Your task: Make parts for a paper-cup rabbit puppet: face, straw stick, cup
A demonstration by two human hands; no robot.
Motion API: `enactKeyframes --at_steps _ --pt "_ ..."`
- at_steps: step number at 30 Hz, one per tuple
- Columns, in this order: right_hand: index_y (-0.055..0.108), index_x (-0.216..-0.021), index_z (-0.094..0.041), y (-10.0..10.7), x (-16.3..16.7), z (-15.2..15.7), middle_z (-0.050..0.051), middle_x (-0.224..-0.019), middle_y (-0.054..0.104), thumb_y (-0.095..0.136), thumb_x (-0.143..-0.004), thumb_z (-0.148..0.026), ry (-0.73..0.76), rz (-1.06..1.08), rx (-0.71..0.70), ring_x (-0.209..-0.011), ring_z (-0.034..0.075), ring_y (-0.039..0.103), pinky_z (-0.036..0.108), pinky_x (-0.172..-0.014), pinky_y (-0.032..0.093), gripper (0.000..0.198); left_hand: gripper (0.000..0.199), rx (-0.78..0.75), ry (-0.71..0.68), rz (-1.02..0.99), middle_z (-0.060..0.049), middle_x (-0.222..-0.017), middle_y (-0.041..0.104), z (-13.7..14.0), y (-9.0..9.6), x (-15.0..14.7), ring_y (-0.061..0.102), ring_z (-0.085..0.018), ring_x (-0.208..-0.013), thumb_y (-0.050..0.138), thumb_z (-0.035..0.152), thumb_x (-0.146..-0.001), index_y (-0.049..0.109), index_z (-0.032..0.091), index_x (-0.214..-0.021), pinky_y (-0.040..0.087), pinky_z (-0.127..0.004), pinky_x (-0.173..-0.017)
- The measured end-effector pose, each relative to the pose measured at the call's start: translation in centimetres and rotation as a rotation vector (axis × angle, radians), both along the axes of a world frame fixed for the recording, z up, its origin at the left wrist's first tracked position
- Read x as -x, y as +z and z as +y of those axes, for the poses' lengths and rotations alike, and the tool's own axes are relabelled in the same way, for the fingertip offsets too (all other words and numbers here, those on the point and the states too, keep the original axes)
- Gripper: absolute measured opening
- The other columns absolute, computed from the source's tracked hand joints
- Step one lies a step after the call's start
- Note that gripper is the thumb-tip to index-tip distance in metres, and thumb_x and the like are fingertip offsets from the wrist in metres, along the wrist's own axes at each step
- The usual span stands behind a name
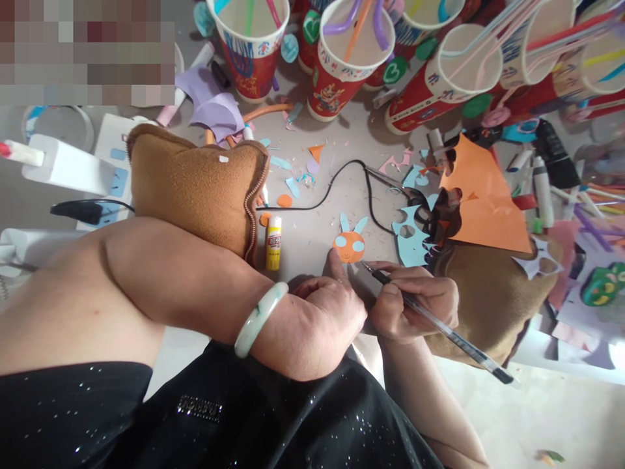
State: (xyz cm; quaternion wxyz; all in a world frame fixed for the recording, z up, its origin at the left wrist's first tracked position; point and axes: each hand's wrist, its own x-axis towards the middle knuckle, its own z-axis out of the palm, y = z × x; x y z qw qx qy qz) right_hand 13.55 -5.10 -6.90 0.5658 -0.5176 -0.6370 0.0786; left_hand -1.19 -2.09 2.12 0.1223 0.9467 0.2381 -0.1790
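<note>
A small round orange paper face (pixel 349 253) lies on the table, with two light blue ears on top, two blue eye discs and a thin drawn mouth. The index finger of my left hand (pixel 332 296) is stretched out and touches its lower left edge, while the other fingers are bent beneath the palm. Between the fingers of my right hand (pixel 415 299) is a clear gel pen (pixel 452 333) with a black grip, its tip right beside the face's lower right edge. A yellow glue stick (pixel 274 244) stands left of the paper face.
Brown cushions (pixel 195 185) flank the work area. Red paper cups (pixel 329 88) with coloured straws line the back. A black cord (pixel 336 179) crosses the table among paper scraps. Cut orange card (pixel 488 202) and blue card (pixel 413 238) lie right; a power strip (pixel 112 150) lies left.
</note>
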Motion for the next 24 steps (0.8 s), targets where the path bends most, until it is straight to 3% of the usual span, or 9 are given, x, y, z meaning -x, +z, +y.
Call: enactKeyframes --at_steps 3,6,13,19,24 --pt "0.053 -0.087 -0.024 0.0 0.0 0.3 -0.008 -0.064 0.053 0.062 -0.076 -0.015 -0.009 0.000 -0.056 -0.055 0.018 0.070 0.033 -0.051 0.064 0.017 0.052 -0.003 -0.107 0.161 -0.037 -0.118 0.073 0.7 0.9 0.1 0.066 -0.018 -0.047 0.039 0.008 -0.096 0.060 -0.003 -0.143 0.034 -0.025 -0.035" --pt "0.051 -0.083 -0.024 0.1 0.1 0.4 -0.007 -0.063 0.052 0.062 -0.080 -0.020 -0.040 -0.016 -0.064 -0.054 0.018 0.069 0.033 -0.050 0.062 0.012 0.051 0.014 -0.105 0.168 -0.032 -0.114 0.076 0.9 1.0 0.1 0.066 -0.017 -0.046 0.044 0.014 -0.098 0.061 0.002 -0.144 0.034 -0.024 -0.034" --pt "0.054 -0.093 -0.025 0.2 0.2 0.4 -0.005 -0.066 0.059 0.066 -0.086 -0.025 -0.117 -0.003 -0.033 -0.053 0.018 0.068 0.030 -0.046 0.054 0.013 0.052 -0.038 -0.173 0.200 -0.038 -0.128 0.069 0.2 0.9 0.0 0.072 -0.021 -0.057 0.033 0.008 -0.099 0.061 -0.003 -0.142 0.035 -0.027 -0.036" --pt "0.053 -0.090 -0.024 0.4 0.1 0.1 -0.004 -0.067 0.066 0.063 -0.088 -0.020 -0.084 -0.017 0.266 -0.054 0.015 0.069 0.027 -0.049 0.050 0.010 0.055 0.032 -0.193 0.214 -0.032 -0.116 0.075 0.9 1.5 0.0 0.075 -0.023 -0.064 0.030 0.004 -0.097 0.059 -0.003 -0.143 0.037 -0.026 -0.037" --pt "0.054 -0.092 -0.023 0.2 -0.1 0.0 -0.003 -0.071 0.069 0.064 -0.088 -0.021 -0.116 0.012 0.403 -0.062 0.017 0.070 0.031 -0.059 0.055 0.010 0.054 0.043 -0.213 0.210 -0.031 -0.117 0.075 1.2 2.1 0.2 0.073 -0.022 -0.060 0.034 0.002 -0.093 0.065 0.001 -0.138 0.038 -0.027 -0.038"
